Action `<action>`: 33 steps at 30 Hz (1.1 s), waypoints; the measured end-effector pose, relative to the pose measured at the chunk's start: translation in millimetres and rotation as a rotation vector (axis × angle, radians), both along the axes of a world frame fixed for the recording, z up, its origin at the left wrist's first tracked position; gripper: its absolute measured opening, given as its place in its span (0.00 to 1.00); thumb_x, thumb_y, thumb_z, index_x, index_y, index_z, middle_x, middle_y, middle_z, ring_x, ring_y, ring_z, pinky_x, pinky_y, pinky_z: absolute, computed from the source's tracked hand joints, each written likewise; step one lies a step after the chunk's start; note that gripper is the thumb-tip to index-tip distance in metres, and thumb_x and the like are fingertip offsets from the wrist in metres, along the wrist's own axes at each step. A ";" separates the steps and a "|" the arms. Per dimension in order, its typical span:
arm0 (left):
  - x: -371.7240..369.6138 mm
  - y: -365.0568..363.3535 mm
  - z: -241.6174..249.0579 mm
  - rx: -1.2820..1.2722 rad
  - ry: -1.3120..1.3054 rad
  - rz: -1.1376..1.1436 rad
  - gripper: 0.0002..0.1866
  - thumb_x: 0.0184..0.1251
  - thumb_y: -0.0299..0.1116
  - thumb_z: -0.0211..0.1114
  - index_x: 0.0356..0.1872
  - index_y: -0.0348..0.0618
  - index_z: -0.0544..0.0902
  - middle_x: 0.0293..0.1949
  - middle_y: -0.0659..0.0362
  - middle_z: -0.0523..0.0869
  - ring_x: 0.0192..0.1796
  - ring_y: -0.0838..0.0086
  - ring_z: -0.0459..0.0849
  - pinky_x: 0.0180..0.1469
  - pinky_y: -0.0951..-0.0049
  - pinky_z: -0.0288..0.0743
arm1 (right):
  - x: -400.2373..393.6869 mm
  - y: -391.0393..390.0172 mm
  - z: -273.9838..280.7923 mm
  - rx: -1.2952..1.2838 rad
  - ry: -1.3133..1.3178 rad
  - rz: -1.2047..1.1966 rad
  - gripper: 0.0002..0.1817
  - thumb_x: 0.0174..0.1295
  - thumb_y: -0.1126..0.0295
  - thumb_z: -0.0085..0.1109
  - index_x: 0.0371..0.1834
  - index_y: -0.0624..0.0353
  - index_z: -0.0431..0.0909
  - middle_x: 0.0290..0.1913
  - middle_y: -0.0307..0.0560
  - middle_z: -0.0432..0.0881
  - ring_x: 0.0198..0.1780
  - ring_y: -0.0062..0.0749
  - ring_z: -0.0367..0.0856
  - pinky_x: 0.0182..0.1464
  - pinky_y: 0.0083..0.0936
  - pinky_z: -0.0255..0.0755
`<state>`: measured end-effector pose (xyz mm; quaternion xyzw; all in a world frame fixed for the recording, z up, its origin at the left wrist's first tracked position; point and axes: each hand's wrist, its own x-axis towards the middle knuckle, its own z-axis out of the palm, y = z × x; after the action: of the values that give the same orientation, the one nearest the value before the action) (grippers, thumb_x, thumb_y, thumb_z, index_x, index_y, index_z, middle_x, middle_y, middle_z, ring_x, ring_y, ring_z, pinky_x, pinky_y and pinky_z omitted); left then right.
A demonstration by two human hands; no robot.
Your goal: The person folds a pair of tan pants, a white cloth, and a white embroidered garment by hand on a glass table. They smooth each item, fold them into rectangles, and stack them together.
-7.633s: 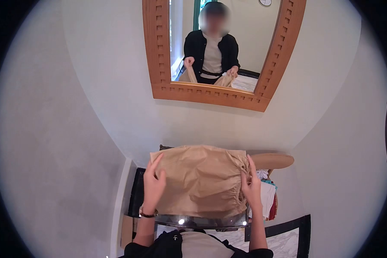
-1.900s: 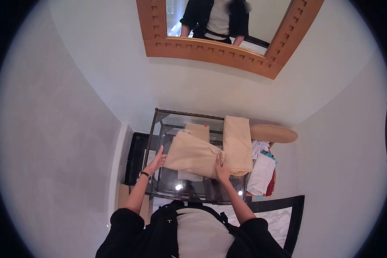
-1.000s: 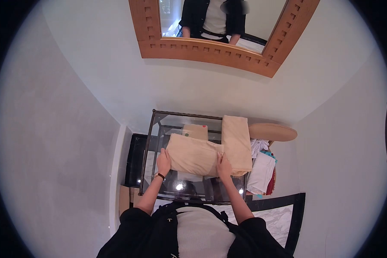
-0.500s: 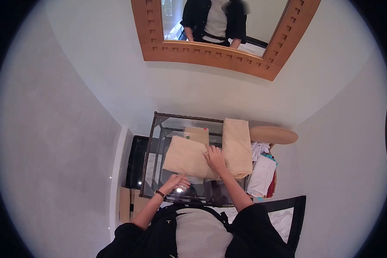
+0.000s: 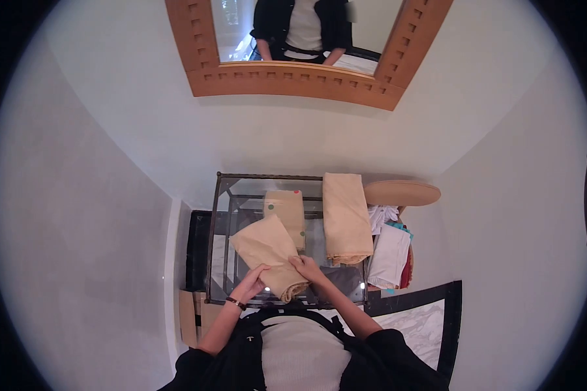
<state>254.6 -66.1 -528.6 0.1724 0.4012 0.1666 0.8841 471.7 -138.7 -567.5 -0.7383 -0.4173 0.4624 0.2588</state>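
Note:
A folded beige cloth (image 5: 265, 247) lies turned at a slant over the glass-topped table (image 5: 241, 186), its rolled layered end toward me. My left hand (image 5: 251, 285) grips its left edge near that end. On the opposite edge, my right hand (image 5: 306, 268) has its fingers closed on the fabric. Just beyond the cloth, partly covered by it, shows a beige packet (image 5: 285, 212) with red and green dots. A second folded beige cloth (image 5: 346, 215) lies lengthwise at the table's right side, apart from both hands.
Right of the table stands a chair with a rounded tan back (image 5: 404, 193), bearing white folded cloth (image 5: 390, 260) and other fabrics. A wood-framed mirror (image 5: 293, 86) hangs on the wall ahead. Cardboard boxes (image 5: 189, 316) stand low at the left.
The near cloth has swung round from lying crosswise to a slant, its folded end now toward me. My left hand has closed on its edge; my right hand has come nearer me.

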 end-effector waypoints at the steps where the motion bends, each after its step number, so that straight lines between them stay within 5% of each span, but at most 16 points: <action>1: 0.9 -0.3 12.1 0.003 -0.008 -0.005 0.18 0.62 0.30 0.64 0.51 0.35 0.74 0.46 0.56 0.83 0.45 0.71 0.85 0.46 0.72 0.81 | -3.2 -8.0 -6.0 0.010 0.157 -0.090 0.37 0.64 0.41 0.54 0.62 0.65 0.67 0.41 0.55 0.84 0.44 0.36 0.84 0.49 0.34 0.76; 4: 7.6 -2.4 33.9 0.034 -0.004 -0.059 0.17 0.62 0.29 0.63 0.51 0.35 0.74 0.46 0.55 0.83 0.44 0.71 0.85 0.45 0.72 0.82 | -9.9 -25.9 0.2 -0.026 0.654 -0.317 0.36 0.64 0.42 0.54 0.62 0.64 0.68 0.49 0.49 0.82 0.46 0.29 0.83 0.48 0.28 0.76; 6: 15.6 -2.6 35.9 0.040 -0.027 -0.120 0.21 0.62 0.28 0.63 0.55 0.33 0.71 0.50 0.52 0.81 0.48 0.68 0.84 0.50 0.68 0.81 | -6.7 -35.0 70.8 -0.142 1.025 -0.410 0.35 0.65 0.43 0.55 0.62 0.64 0.69 0.53 0.47 0.80 0.48 0.27 0.82 0.49 0.26 0.75; 9: 35.7 -1.9 57.0 0.049 -0.031 -0.191 0.19 0.62 0.27 0.63 0.53 0.36 0.72 0.48 0.55 0.82 0.47 0.70 0.85 0.48 0.70 0.81 | 14.0 -43.0 112.3 -0.164 0.995 -0.439 0.35 0.64 0.45 0.58 0.61 0.66 0.69 0.51 0.47 0.80 0.49 0.27 0.81 0.50 0.24 0.75; 15: 108.5 16.4 122.4 0.115 -0.146 -0.310 0.20 0.62 0.28 0.64 0.55 0.36 0.72 0.49 0.56 0.81 0.48 0.74 0.84 0.49 0.73 0.80 | 78.9 -42.5 162.7 0.087 0.372 -0.587 0.31 0.66 0.52 0.58 0.64 0.63 0.67 0.56 0.47 0.77 0.55 0.25 0.75 0.56 0.22 0.70; 19: 169.2 30.8 123.2 0.272 -0.152 -0.365 0.30 0.65 0.32 0.64 0.66 0.40 0.62 0.52 0.54 0.80 0.50 0.70 0.83 0.50 0.65 0.80 | 126.5 -32.6 184.7 0.529 0.407 -0.557 0.32 0.65 0.57 0.61 0.66 0.63 0.64 0.59 0.50 0.75 0.58 0.30 0.73 0.60 0.26 0.67; 22: 200.5 23.9 70.2 0.355 -0.269 -0.233 0.39 0.67 0.33 0.64 0.73 0.53 0.49 0.56 0.53 0.77 0.56 0.69 0.79 0.53 0.59 0.77 | 169.7 -22.7 130.8 0.637 0.214 -0.537 0.35 0.65 0.60 0.61 0.70 0.63 0.58 0.63 0.53 0.70 0.63 0.35 0.70 0.64 0.29 0.63; 23: 197.5 19.1 40.8 0.280 -0.211 -0.301 0.44 0.68 0.31 0.62 0.75 0.64 0.40 0.56 0.54 0.75 0.58 0.68 0.77 0.56 0.54 0.74 | 181.2 -21.6 98.7 0.657 0.110 -0.533 0.36 0.65 0.60 0.61 0.71 0.64 0.55 0.65 0.54 0.68 0.64 0.36 0.68 0.65 0.29 0.62; 26: 196.5 -10.5 0.4 0.297 -0.122 -0.331 0.46 0.69 0.31 0.61 0.75 0.68 0.36 0.50 0.57 0.78 0.53 0.70 0.76 0.52 0.52 0.73 | 208.5 -28.5 23.8 0.621 0.013 -0.495 0.39 0.65 0.62 0.60 0.73 0.64 0.50 0.68 0.56 0.64 0.68 0.38 0.63 0.68 0.30 0.58; 30: 200.4 -19.8 2.9 0.484 -0.100 -0.357 0.30 0.69 0.28 0.58 0.70 0.61 0.62 0.46 0.58 0.76 0.50 0.72 0.75 0.50 0.60 0.74 | 215.9 -22.8 3.1 0.632 -0.118 -0.448 0.40 0.65 0.59 0.59 0.73 0.63 0.49 0.69 0.62 0.63 0.68 0.45 0.65 0.67 0.33 0.60; 33: 203.5 -24.5 16.6 0.616 0.013 -0.417 0.22 0.68 0.28 0.59 0.63 0.56 0.72 0.41 0.57 0.74 0.48 0.70 0.75 0.48 0.67 0.73 | 191.0 -30.7 57.9 0.244 -0.333 -0.575 0.39 0.66 0.53 0.54 0.73 0.63 0.51 0.65 0.66 0.67 0.65 0.52 0.70 0.63 0.35 0.65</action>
<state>458.1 -90.6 -512.0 0.5094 0.2940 0.0946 0.8032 662.6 -169.5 -509.6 -0.8545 -0.2810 0.1908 0.3931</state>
